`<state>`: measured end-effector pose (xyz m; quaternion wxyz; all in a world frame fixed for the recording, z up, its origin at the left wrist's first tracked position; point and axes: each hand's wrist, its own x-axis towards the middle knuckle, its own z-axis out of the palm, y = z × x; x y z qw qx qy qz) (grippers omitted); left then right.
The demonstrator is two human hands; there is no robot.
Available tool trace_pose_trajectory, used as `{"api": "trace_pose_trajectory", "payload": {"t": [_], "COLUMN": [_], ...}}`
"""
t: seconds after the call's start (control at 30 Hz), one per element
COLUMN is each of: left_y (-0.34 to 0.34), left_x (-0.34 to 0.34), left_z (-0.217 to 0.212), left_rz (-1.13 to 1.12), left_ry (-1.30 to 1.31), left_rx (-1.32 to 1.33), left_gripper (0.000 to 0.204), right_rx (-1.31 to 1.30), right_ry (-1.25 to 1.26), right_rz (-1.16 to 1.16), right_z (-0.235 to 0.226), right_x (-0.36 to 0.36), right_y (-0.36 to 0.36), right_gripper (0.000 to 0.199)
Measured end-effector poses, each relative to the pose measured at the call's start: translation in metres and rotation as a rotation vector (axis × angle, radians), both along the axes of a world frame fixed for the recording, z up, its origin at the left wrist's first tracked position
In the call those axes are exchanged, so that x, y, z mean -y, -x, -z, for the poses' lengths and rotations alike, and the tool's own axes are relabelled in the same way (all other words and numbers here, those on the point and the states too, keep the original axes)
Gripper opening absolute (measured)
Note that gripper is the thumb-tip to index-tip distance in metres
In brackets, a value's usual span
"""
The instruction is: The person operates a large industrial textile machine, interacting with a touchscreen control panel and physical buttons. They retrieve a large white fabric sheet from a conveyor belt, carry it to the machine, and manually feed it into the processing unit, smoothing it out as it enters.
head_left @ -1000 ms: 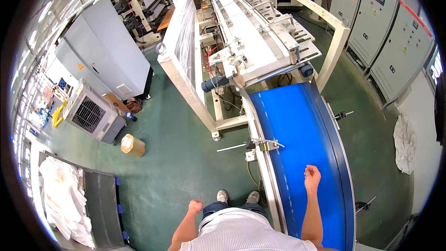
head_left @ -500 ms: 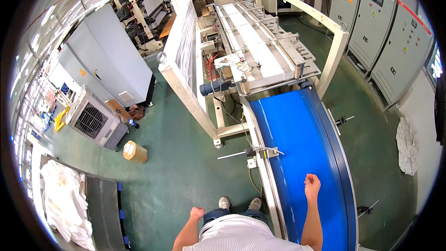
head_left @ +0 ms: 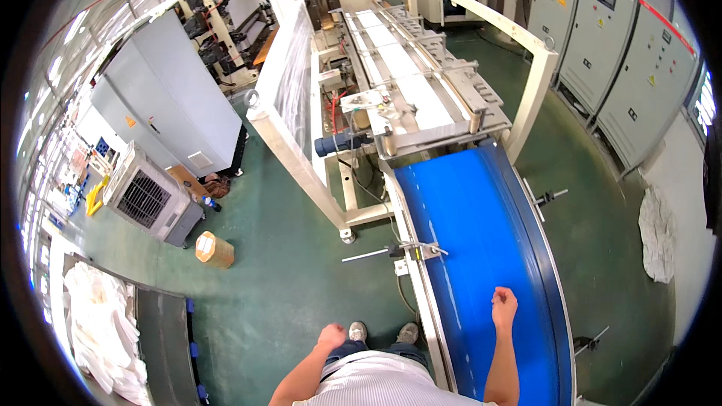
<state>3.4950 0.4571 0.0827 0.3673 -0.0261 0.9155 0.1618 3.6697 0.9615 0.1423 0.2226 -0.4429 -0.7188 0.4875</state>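
A wide blue conveyor belt runs from beneath me up to a machine bed. Over its near part hangs my right hand, fingers curled in and nothing visible in them. My left hand is closed loosely in front of my left hip, left of the belt frame, with no object showing in it. Beyond the belt, strips of white material lie along the metal machine bed. A clamp with a metal rod is fixed to the belt's left rail.
Cream guard frames flank the machine. Grey control cabinets line the right side. A large grey cabinet, an air cooler and a tan roll stand at left. White material fills a bin at lower left.
My left hand has risen slightly and moved right, forward of my hip. The right hand stays over the belt, curled as before. The whole view has shifted a little.
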Motion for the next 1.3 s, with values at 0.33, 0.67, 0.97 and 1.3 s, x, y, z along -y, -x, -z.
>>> {"api": "trace_pose_trajectory", "payload": {"t": [0.33, 0.67, 0.97, 1.3], "left_y": [-0.007, -0.033, -0.035, -0.027], "left_x": [-0.169, -0.240, -0.304, -0.350], "left_z": [-0.110, -0.130, -0.141, -0.126], "left_rz": [0.404, 0.343, 0.379, 0.156], "left_ry": [-0.475, -0.700, -0.635, -0.614], "left_rx": [-0.020, -0.035, -0.352, -0.266], "left_gripper": [0.038, 0.056, 0.088, 0.103], "right_rx": [-0.001, 0.053, 0.114, 0.264], "right_ry": [-0.023, -0.052, -0.252, -0.658], "right_rz": [0.017, 0.070, 0.059, -0.034], "right_z": [0.003, 0.005, -0.031, -0.044], "right_x": [-0.015, -0.017, -0.045, -0.096], "right_y": [-0.022, -0.040, -0.047, -0.006], "right_gripper": [0.015, 0.015, 0.026, 0.048]}}
